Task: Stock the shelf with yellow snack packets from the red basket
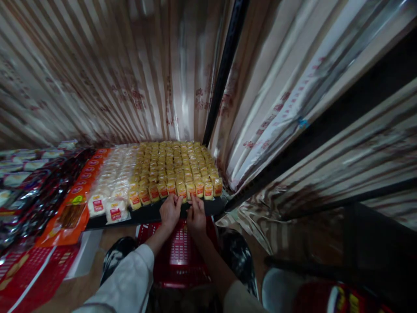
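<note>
Rows of small yellow packets in clear wrap, with red labels on the front ones, fill the right part of a dark shelf. At its front edge, my left hand has thumb and forefinger closed at the lower part of a front-row packet. Close beside it, my right hand has its fingers curled, the fingertips against the neighbouring front packet. The fingers partly hide the bottoms of both packets. To the left stand white packets with red labels, also in clear wrap.
An orange snack bag and dark shiny packs lie further left. Below my hands stands a red plastic basket; another red basket is at lower left. Striped plastic sheeting and black posts bound the back and right.
</note>
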The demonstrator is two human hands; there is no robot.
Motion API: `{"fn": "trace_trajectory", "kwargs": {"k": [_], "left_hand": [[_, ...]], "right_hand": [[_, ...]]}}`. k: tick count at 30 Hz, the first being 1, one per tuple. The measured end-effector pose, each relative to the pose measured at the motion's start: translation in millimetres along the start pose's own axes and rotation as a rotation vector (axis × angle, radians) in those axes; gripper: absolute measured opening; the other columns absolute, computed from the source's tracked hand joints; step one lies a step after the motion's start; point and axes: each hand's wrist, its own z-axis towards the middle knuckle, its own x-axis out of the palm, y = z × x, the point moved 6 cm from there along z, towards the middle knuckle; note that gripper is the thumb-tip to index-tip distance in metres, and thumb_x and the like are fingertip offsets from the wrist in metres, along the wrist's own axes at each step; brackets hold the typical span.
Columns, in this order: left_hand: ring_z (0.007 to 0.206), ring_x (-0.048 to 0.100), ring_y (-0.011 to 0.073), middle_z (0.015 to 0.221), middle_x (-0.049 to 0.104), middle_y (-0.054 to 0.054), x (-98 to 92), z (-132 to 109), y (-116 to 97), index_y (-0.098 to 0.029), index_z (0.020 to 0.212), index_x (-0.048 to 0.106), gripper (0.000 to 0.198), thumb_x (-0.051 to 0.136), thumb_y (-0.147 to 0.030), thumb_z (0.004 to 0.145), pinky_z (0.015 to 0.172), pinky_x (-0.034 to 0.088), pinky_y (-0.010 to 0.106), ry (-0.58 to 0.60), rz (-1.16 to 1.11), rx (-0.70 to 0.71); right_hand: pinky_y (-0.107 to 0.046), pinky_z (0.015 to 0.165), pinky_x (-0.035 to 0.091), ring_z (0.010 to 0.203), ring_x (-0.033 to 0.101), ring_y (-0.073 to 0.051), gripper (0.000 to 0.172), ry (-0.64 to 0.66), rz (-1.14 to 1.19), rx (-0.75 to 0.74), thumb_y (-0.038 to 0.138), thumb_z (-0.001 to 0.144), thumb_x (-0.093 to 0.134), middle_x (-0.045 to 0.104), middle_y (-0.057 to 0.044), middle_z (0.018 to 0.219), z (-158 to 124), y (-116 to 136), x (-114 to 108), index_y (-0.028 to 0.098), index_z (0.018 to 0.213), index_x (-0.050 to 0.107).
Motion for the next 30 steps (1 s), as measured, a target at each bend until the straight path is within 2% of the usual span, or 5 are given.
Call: {"fn": "trace_trajectory", "kwargs": {"k": [8,17,23,26,30], "left_hand": [[0.071,0.061,0.0151,0.075,0.067,0.003,8.4,4,-1,-0.019,0.079,0.059,0.031,0.042,-0.043,0.091,0.058,0.03,0.023,0.016,0.163,-0.085],[0.071,0.058,0.015,0.074,0.064,0.003,8.5,0,3,-0.018,0.073,0.057,0.031,0.043,-0.04,0.09,0.062,0.034,0.023,-0.059,0.034,-0.034],[0.071,0.055,0.0136,0.069,0.059,0.002,-0.2,-31,10,-0.019,0.068,0.053,0.034,0.034,-0.033,0.092,0.069,0.038,0.023,-0.082,-0.082,0.133],[0.074,0.056,0.0138,0.073,0.06,0.003,12.6,-63,28,-0.019,0.07,0.054,0.035,0.031,-0.033,0.093,0.071,0.039,0.023,0.056,-0.044,0.163],[0.086,0.061,0.015,0.089,0.067,0.006,53.4,-105,68,-0.018,0.088,0.061,0.031,0.032,-0.028,0.093,0.076,0.041,0.024,0.528,0.053,0.047]], "right_hand": [[-0.028,0.072,0.057,0.087,0.063,-0.016,0.056,-0.022,-0.077,0.031,0.011,0.081,0.035,0.055,-0.013,0.11,3,-3,1,0.021,0.136,0.043],[-0.03,0.077,0.055,0.092,0.063,-0.018,0.044,-0.013,0.008,-0.024,0.019,0.085,0.034,0.057,-0.015,0.112,0,9,-6,0.015,0.125,0.052],[-0.031,0.08,0.052,0.081,0.065,-0.017,0.031,0.061,0.103,0.101,0.024,0.086,0.037,0.067,-0.008,0.091,-42,10,-14,0.017,0.102,0.063],[-0.031,0.085,0.048,0.091,0.064,-0.019,0.03,0.163,0.024,0.385,0.025,0.087,0.039,0.068,-0.008,0.096,-80,-20,-6,0.016,0.103,0.063],[-0.034,0.082,0.049,0.092,0.064,-0.024,0.02,0.344,-0.122,0.673,0.02,0.086,0.047,0.068,-0.009,0.092,-119,-56,14,0.014,0.092,0.066]]}}
